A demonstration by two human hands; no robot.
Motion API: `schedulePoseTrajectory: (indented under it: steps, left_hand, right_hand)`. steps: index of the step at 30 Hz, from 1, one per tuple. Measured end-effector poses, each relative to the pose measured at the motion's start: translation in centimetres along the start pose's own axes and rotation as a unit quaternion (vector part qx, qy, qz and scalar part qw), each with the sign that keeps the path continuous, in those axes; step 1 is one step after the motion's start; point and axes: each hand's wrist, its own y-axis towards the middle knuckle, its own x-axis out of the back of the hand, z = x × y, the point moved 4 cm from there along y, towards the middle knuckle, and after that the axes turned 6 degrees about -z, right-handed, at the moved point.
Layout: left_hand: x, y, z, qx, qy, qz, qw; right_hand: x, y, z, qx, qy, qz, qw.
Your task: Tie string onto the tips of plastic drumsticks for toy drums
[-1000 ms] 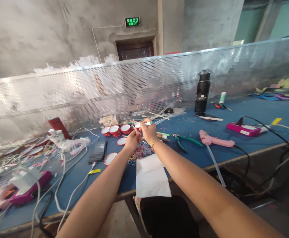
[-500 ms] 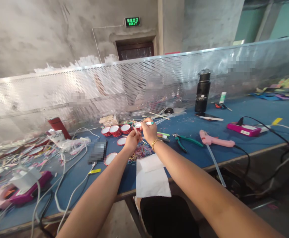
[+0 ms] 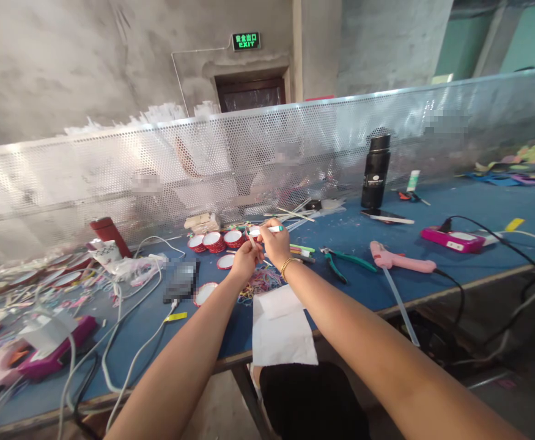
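My right hand (image 3: 274,242) is closed around a slim white marker pen (image 3: 274,229) with a teal end, its other end pointing left. Close beside it, my left hand (image 3: 246,261) pinches a small pale stick (image 3: 251,241) upright between thumb and fingers. The pen's left end is at the top of the stick; whether they touch is too small to tell. Behind the hands stand stacks of round red-rimmed pieces with white tops (image 3: 233,237). A single round piece (image 3: 225,261) lies just left of my left hand. Below the hands is a heap of coloured strings (image 3: 266,278).
White tissue (image 3: 283,330) hangs over the table edge. Teal-handled pliers (image 3: 347,263) and a pink glue gun (image 3: 398,260) lie to the right, a black bottle (image 3: 375,174) behind them. A phone (image 3: 181,281) and white cables are left. A perforated metal screen (image 3: 249,159) runs along the back.
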Motion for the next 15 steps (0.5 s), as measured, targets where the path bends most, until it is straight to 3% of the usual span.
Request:
schedulePoseTrajectory:
  steps: [8,15]
  left_hand:
    - [0.19,-0.09,0.02,0.003,0.003,-0.004,1.000]
    - [0.04,-0.05,0.12,0.009,0.000,-0.004,1.000]
  right_hand:
    - [0.25,0.08,0.10,0.005,-0.014,-0.026,1.000]
    - [-0.05,-0.01,0.06,-0.007,0.001,-0.002,1.000]
